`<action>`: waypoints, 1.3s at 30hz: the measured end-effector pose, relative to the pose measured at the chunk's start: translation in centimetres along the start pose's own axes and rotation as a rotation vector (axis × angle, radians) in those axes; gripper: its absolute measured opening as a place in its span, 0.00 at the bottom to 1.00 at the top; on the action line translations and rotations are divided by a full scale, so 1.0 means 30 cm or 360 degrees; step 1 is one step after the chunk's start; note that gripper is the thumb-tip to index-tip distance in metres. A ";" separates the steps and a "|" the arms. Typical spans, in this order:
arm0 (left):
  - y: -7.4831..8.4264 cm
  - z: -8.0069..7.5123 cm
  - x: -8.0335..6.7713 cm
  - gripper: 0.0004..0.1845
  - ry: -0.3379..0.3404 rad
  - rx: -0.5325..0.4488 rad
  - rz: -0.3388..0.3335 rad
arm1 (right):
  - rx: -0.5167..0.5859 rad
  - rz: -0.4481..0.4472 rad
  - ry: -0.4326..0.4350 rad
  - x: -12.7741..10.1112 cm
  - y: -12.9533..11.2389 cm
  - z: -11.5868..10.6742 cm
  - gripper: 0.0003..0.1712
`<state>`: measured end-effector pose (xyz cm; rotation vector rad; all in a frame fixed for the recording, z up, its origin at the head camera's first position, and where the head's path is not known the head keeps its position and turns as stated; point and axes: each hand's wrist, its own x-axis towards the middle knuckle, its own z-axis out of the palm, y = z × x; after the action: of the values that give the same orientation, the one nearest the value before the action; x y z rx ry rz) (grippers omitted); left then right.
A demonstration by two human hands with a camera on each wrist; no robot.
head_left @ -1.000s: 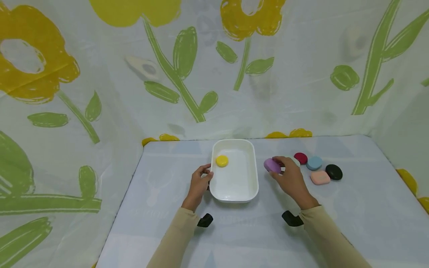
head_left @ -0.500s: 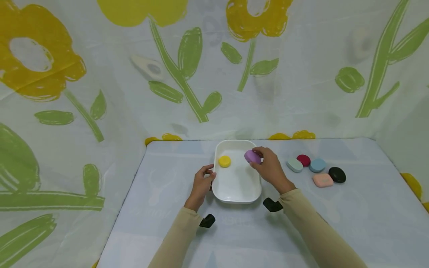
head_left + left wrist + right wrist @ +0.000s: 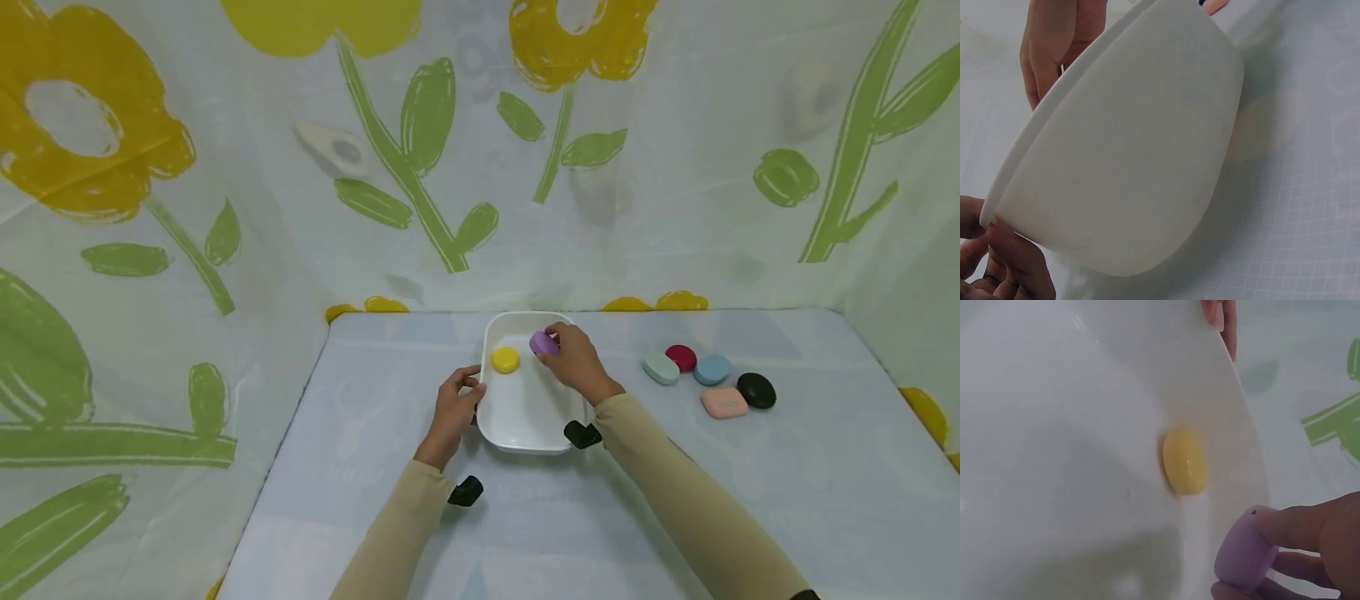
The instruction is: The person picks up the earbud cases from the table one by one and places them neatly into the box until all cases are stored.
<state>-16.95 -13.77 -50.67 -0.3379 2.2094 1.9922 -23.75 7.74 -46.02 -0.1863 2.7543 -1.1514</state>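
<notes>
Smooth white rounded-rectangular plastic tray (image 3: 525, 417) taken as landmark. Right hand (image 3: 573, 364) pinches a matte purple oval case (image 3: 543, 343) over the tray's far end, just right of a glossy yellow round case (image 3: 506, 359) lying inside. Left hand (image 3: 452, 412) has its fingers curled on the tray's left rim
</notes>
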 end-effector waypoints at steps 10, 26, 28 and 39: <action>0.007 0.011 0.003 0.21 -0.0028 -0.0010 0.0023 | -0.0112 -0.0027 0.0031 0.042 -0.009 0.008 0.25; 0.005 0.015 0.002 0.21 -0.0017 -0.0011 0.0009 | 0.0114 -0.0133 0.0244 -0.053 0.033 -0.052 0.24; 0.004 0.012 0.002 0.21 -0.0013 -0.0017 0.0008 | 0.0120 -0.0149 0.0311 -0.076 0.060 -0.072 0.24; 0.004 0.006 -0.006 0.21 0.0004 -0.0016 -0.0007 | -0.0083 -0.0134 0.0582 -0.187 0.297 -0.171 0.23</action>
<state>-16.83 -13.56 -50.53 -0.3463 2.1991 2.0020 -19.69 18.50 -48.31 -0.1072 3.1235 -1.2438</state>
